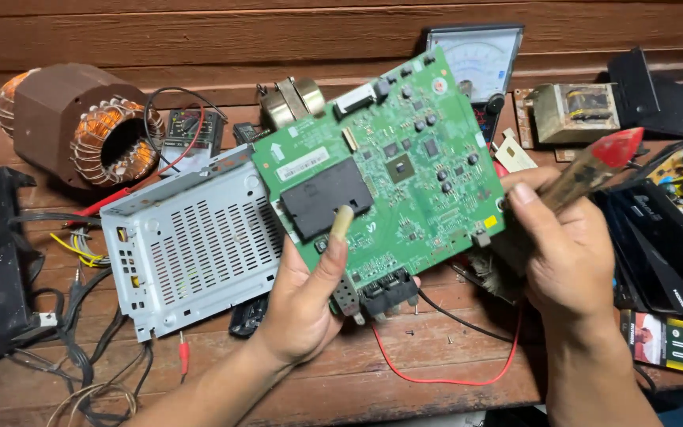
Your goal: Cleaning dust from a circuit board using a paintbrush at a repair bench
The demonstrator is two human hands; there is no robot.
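Note:
My left hand (306, 304) holds a green circuit board (405, 158) by its lower edge, the thumb pressed beside the black flat heat sink (322, 194). The board is raised and tilted above the wooden table (405, 372). My right hand (567, 253) grips a worn brush with a wooden handle and red tip (594, 162), held against the board's right edge.
A grey perforated metal chassis (191, 241) lies left of the board. A copper-wound motor stator (81, 122) sits at the far left, an analogue meter (480, 59) and a transformer (575, 111) at the back. Red and black leads (452, 372) trail on the table; black parts crowd the right.

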